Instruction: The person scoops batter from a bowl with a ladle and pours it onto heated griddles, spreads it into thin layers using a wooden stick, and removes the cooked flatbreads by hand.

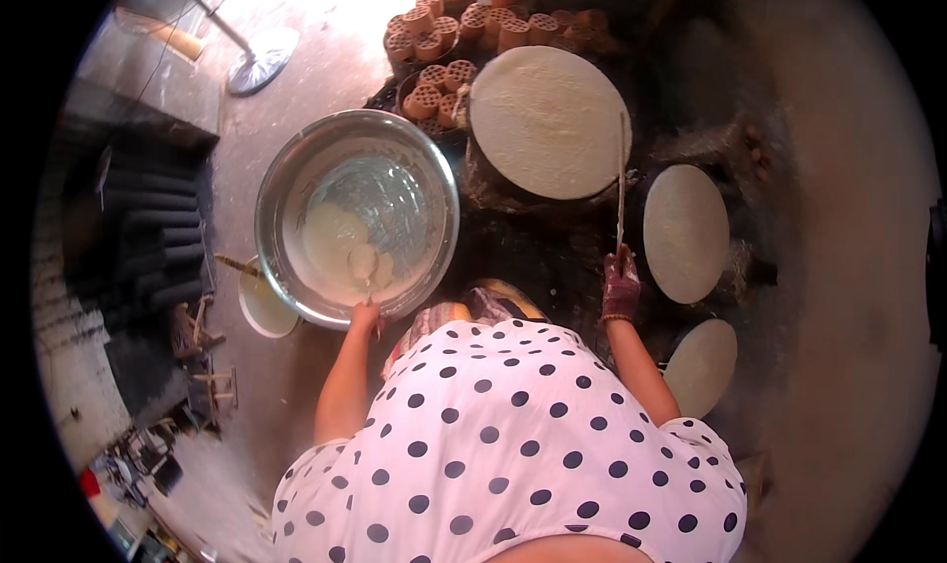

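Note:
My left hand [366,316] is closed round the handle of a ladle [363,263] at the near rim of a wide metal basin [274,183]. The ladle's bowl rests in pale, runny batter [326,236] pooled in the basin. In a dark reddish glove, my right hand [620,289] grips a long thin stick [621,193]. That stick points away from me, and its far end lies over the right edge of a large round griddle [547,119]. A pale, thin layer covers the griddle's top. Both my forearms reach forward past a polka-dot garment.
Two more pale round griddles stand at the right, one farther [687,233] and one nearer [702,366]. Perforated clay-coloured cylinders [427,45] are piled behind. Left of the basin sits a white bucket [264,302] with a stick across it; dark cylinders [163,228] are stacked beyond.

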`<state>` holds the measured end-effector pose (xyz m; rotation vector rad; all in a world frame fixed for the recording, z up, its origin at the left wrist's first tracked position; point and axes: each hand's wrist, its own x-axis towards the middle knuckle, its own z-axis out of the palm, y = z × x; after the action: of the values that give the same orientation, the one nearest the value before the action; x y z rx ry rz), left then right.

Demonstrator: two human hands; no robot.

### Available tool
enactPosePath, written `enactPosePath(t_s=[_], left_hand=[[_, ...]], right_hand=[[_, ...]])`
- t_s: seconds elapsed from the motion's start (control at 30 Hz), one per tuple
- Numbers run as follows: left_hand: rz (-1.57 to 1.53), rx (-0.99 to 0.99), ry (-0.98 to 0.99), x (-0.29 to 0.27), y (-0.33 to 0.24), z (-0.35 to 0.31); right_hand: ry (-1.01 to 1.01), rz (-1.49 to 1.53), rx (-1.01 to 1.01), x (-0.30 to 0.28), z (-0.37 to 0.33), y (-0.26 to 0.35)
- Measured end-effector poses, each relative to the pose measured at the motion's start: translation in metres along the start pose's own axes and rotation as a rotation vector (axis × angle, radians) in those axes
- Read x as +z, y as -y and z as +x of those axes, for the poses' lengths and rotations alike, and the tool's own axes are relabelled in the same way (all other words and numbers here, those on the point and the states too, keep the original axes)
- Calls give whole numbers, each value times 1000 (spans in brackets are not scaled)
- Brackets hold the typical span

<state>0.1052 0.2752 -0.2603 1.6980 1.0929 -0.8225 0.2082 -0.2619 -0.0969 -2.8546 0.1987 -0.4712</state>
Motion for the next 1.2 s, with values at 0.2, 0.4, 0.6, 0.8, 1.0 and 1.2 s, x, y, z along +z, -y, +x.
enactPosePath(t_s=[0.2,0.4,0.6,0.8,1.0,1.2], left_hand=[[787,211,-215,-4,-19,-63],[915,409,-359,3,-35,-56],[495,1038,-437,33,-157,-42],[110,1207,-356,86,-351,-27],[-23,1158,-313,127,-416,-22],[544,1654,-154,139,-389,-119]], right_hand=[[72,26,-42,-59,-50,-3],[412,193,-25,-81,-61,28],[331,183,8,-59,-82,16],[353,79,17,-68,-94,31],[331,170,125,-70,-87,50],[309,200,174,-69,-94,45]])
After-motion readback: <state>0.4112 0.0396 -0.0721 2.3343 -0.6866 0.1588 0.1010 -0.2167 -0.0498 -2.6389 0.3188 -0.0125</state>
